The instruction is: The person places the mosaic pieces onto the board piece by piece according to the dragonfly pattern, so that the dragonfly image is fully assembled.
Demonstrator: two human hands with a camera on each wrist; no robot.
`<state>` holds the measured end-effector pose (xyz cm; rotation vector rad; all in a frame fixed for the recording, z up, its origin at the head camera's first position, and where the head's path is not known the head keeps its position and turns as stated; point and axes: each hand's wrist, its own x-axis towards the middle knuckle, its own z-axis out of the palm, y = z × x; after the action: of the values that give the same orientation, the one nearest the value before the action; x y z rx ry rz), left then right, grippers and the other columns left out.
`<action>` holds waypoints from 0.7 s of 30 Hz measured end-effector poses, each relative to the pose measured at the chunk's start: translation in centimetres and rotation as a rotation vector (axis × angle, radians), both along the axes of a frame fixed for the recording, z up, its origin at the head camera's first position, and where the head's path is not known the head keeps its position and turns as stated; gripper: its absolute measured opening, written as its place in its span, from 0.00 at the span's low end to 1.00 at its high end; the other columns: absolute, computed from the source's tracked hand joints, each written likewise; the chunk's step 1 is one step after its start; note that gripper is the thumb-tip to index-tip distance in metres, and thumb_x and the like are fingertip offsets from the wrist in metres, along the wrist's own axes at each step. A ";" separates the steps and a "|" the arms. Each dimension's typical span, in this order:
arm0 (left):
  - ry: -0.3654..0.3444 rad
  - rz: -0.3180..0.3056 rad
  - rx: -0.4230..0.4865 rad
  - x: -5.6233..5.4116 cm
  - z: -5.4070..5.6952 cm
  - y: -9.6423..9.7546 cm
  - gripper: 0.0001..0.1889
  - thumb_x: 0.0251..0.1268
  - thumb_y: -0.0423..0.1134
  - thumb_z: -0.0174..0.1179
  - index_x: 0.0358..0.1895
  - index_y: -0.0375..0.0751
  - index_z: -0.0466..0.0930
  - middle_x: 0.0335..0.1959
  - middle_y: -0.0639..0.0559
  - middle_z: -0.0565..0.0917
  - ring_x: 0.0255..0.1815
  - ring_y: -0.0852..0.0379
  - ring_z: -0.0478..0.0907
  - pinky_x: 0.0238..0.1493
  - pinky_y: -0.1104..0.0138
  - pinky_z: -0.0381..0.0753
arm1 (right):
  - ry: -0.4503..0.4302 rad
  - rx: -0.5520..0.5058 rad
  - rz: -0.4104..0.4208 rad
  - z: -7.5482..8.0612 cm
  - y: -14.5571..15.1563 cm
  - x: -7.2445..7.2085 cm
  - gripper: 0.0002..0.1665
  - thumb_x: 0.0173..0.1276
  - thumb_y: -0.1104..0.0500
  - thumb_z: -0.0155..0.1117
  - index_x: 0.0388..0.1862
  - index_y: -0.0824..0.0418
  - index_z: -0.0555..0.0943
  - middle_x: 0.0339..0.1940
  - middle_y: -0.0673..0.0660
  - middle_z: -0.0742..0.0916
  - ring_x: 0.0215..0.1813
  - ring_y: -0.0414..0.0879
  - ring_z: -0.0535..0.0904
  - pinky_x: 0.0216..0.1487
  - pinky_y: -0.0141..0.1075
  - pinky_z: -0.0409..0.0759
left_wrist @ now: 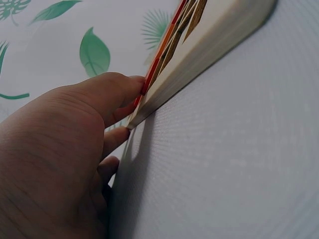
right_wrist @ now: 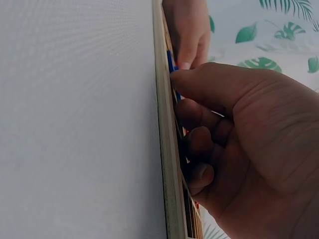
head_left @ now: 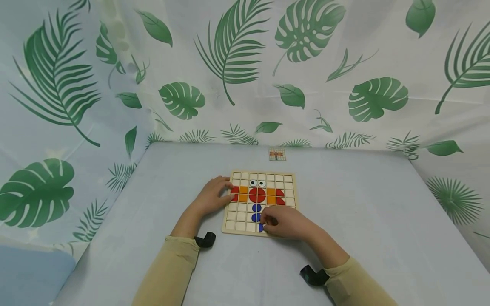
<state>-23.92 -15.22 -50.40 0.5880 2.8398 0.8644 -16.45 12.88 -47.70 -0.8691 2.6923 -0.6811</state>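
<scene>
A square wooden grid board (head_left: 234, 226) lies on the table with coloured tiles in its cells. Red and orange tiles run across it, round eye tiles (head_left: 257, 183) sit above, and blue half-circle tiles (head_left: 256, 208) form a column below the red circle. My left hand (head_left: 209, 196) rests at the board's left edge, thumb and fingertips on the red tiles (head_left: 235, 197) and rim. Over the lower cells my right hand (head_left: 288, 222) pinches at a blue half-circle tile (head_left: 261, 228) in the bottom row, its other fingers curled. In the right wrist view the thumb partly covers blue.
Beyond the board lies a small pattern card (head_left: 277, 154) showing a similar coloured figure on a grid. A white cloth with green leaves (head_left: 237, 51) hangs behind the table (head_left: 183, 170) and along its sides. Dark wrist cameras (head_left: 314, 276) are strapped near both sleeves.
</scene>
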 end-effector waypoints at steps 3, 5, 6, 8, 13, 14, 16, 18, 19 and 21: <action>-0.016 0.005 0.008 0.1 0.0 0.0 0.17 0.70 0.52 0.59 0.55 0.50 0.76 0.75 0.49 0.66 0.81 0.44 0.51 0.83 0.51 0.46 | 0.021 0.015 0.001 -0.1 -0.1 0.1 0.05 0.65 0.51 0.68 0.34 0.43 0.79 0.21 0.39 0.76 0.29 0.35 0.72 0.30 0.29 0.71; -0.031 0.010 0.013 0.1 0.1 0.0 0.17 0.70 0.53 0.58 0.55 0.50 0.76 0.75 0.49 0.66 0.81 0.45 0.50 0.83 0.51 0.46 | 0.036 0.027 -0.001 -0.1 -0.2 0.1 0.06 0.64 0.51 0.69 0.34 0.43 0.79 0.21 0.39 0.75 0.28 0.34 0.71 0.29 0.29 0.71; -0.035 0.011 0.016 0.1 0.1 0.0 0.17 0.70 0.53 0.58 0.55 0.51 0.76 0.75 0.49 0.66 0.81 0.45 0.50 0.83 0.51 0.45 | 0.044 0.034 -0.001 -0.2 -0.3 0.1 0.06 0.64 0.51 0.69 0.34 0.43 0.79 0.21 0.39 0.75 0.28 0.34 0.71 0.28 0.29 0.70; -0.041 0.013 0.010 0.1 0.1 0.0 0.17 0.71 0.54 0.57 0.56 0.51 0.76 0.75 0.50 0.66 0.82 0.46 0.49 0.83 0.52 0.45 | 0.055 0.045 -0.001 -0.2 -0.4 0.1 0.06 0.64 0.50 0.69 0.34 0.43 0.79 0.21 0.38 0.75 0.28 0.34 0.70 0.27 0.29 0.69; -0.039 0.015 0.015 0.1 0.1 0.0 0.17 0.71 0.53 0.57 0.56 0.51 0.76 0.75 0.50 0.66 0.82 0.46 0.49 0.83 0.51 0.46 | 0.075 0.061 -0.005 -0.2 -0.5 0.2 0.07 0.63 0.49 0.69 0.34 0.43 0.78 0.21 0.38 0.74 0.27 0.34 0.70 0.27 0.28 0.68; -0.038 0.016 0.014 0.1 0.1 0.0 0.17 0.71 0.53 0.57 0.56 0.51 0.76 0.75 0.50 0.66 0.82 0.46 0.49 0.83 0.51 0.46 | 0.080 0.062 -0.006 -0.2 -0.6 0.3 0.07 0.63 0.49 0.69 0.34 0.43 0.78 0.21 0.38 0.74 0.27 0.34 0.70 0.27 0.28 0.68; -0.040 0.018 0.016 0.1 0.1 0.0 0.17 0.71 0.53 0.57 0.56 0.51 0.76 0.75 0.50 0.66 0.82 0.46 0.49 0.83 0.51 0.46 | 0.086 0.060 -0.005 -0.2 -0.6 0.3 0.07 0.63 0.50 0.70 0.34 0.43 0.78 0.21 0.39 0.74 0.27 0.34 0.69 0.27 0.28 0.68; -0.043 0.020 0.009 0.0 0.0 0.0 0.17 0.71 0.54 0.57 0.56 0.52 0.76 0.75 0.51 0.66 0.82 0.47 0.49 0.83 0.52 0.45 | 0.088 0.061 -0.005 -0.1 -0.6 0.3 0.07 0.64 0.49 0.69 0.33 0.43 0.78 0.21 0.38 0.74 0.27 0.33 0.69 0.27 0.28 0.68; -0.044 0.020 0.009 0.0 0.0 0.0 0.17 0.71 0.54 0.57 0.56 0.52 0.76 0.75 0.51 0.66 0.82 0.47 0.49 0.83 0.51 0.45 | 0.088 0.061 -0.004 -0.2 -0.6 0.3 0.07 0.63 0.49 0.69 0.33 0.43 0.78 0.21 0.38 0.74 0.27 0.33 0.69 0.27 0.28 0.68; -0.048 0.021 0.007 0.0 0.1 0.0 0.17 0.71 0.54 0.57 0.56 0.52 0.76 0.76 0.51 0.65 0.82 0.47 0.49 0.83 0.51 0.45 | 0.080 0.059 -0.002 -0.1 -0.6 0.3 0.07 0.64 0.49 0.69 0.33 0.43 0.78 0.21 0.38 0.74 0.27 0.34 0.69 0.27 0.28 0.68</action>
<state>-23.87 -15.21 -50.34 0.5327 2.8060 0.8802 -16.18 12.29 -47.85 -0.8972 2.7690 -0.5758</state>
